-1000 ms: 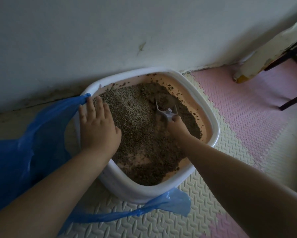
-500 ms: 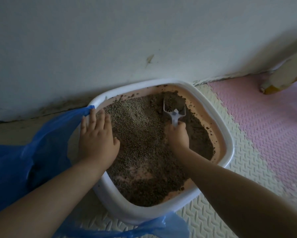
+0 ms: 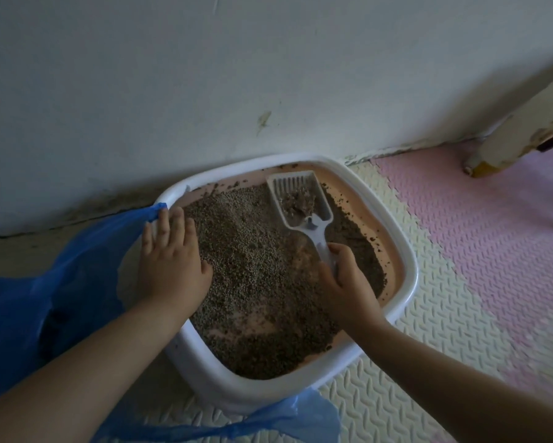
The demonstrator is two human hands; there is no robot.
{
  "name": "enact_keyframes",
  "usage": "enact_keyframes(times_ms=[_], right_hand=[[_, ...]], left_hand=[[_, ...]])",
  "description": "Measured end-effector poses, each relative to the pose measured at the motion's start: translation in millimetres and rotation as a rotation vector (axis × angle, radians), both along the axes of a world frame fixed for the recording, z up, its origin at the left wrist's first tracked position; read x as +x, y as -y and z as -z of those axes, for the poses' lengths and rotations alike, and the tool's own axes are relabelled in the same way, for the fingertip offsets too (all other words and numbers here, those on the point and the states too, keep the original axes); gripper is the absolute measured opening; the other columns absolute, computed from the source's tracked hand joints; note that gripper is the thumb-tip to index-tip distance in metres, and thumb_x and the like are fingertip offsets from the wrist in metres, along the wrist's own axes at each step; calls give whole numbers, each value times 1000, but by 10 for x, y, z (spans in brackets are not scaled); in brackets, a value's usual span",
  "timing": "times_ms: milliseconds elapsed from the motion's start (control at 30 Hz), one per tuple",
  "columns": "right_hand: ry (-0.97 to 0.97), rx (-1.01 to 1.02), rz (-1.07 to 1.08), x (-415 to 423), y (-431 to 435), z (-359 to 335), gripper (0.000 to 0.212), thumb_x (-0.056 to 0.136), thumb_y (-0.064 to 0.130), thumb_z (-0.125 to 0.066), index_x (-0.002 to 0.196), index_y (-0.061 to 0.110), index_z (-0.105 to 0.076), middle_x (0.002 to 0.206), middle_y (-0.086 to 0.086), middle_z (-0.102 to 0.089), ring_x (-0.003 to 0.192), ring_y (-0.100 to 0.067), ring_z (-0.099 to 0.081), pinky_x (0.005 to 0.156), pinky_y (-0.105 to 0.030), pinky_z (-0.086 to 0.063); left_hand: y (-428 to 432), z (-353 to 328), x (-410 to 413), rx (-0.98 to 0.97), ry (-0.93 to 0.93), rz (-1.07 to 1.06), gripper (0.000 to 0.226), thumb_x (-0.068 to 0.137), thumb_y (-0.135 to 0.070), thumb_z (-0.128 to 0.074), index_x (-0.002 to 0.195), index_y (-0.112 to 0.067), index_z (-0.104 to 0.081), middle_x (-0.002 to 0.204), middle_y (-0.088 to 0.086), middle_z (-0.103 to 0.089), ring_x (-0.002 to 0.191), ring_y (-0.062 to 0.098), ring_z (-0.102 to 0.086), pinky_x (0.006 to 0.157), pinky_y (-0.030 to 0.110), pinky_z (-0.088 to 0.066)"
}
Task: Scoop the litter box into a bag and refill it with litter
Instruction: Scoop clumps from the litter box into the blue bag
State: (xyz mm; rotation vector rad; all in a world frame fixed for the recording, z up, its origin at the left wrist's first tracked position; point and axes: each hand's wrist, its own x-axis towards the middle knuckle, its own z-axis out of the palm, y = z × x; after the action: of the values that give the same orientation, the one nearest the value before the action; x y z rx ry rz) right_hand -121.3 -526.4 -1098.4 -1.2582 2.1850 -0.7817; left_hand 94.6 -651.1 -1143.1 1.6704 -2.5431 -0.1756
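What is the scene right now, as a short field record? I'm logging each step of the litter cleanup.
box: white litter box by the wall, granules inside
scoop: slotted scoop raised, holding a clump
right hand: right hand, grip closed on scoop handle
left hand: left hand flat on the box's left rim
bag: blue bag left of box, edge under left fingers

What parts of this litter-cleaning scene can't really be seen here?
- Blue plastic bag: its opening is hidden behind the left arm and cut by the frame's left edge.
- White slotted scoop: the handle end is hidden inside the right hand.
- White litter box: its floor is mostly buried under grey-brown litter.
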Motion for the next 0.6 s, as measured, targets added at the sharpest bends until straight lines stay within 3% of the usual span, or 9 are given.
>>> enact_keyframes(times_ms=[167,300,433,600], right_hand=[[-62,52,-13,-66,-115,-60,18,97,33,-46,114,29,-44,65,4,-55,47,-1,-48,47,-23,-40],[-95,185,27,-254,-224,-159,19,96,37,-47,113,31,-49,77,2,-65,68,-12,-64,68,-38,-58],[-205,373,-26,-399,-306,-257,21,97,40,-46,115,30,-48,81,9,-63,69,-5,-63,61,-24,-53],[-265,511,-59,-465,-224,-146,27,95,40,-48,118,26,-51,84,9,-63,73,-7,-62,70,-28,-56]], left_hand=[[-4,-2,5,8,12,6,75,92,-41,-40,150,-4,-11,159,15,1,145,31,14,118,46,8],[-11,-25,-10,16,35,3,73,94,-41,-34,151,-5,-4,159,14,5,144,31,18,118,46,9],[-18,-44,-13,13,33,7,73,94,-40,-33,151,-4,-5,159,15,4,144,32,17,118,47,7],[-20,-37,-1,25,19,3,73,94,-40,-35,151,-4,-6,159,15,3,144,31,17,118,47,8]])
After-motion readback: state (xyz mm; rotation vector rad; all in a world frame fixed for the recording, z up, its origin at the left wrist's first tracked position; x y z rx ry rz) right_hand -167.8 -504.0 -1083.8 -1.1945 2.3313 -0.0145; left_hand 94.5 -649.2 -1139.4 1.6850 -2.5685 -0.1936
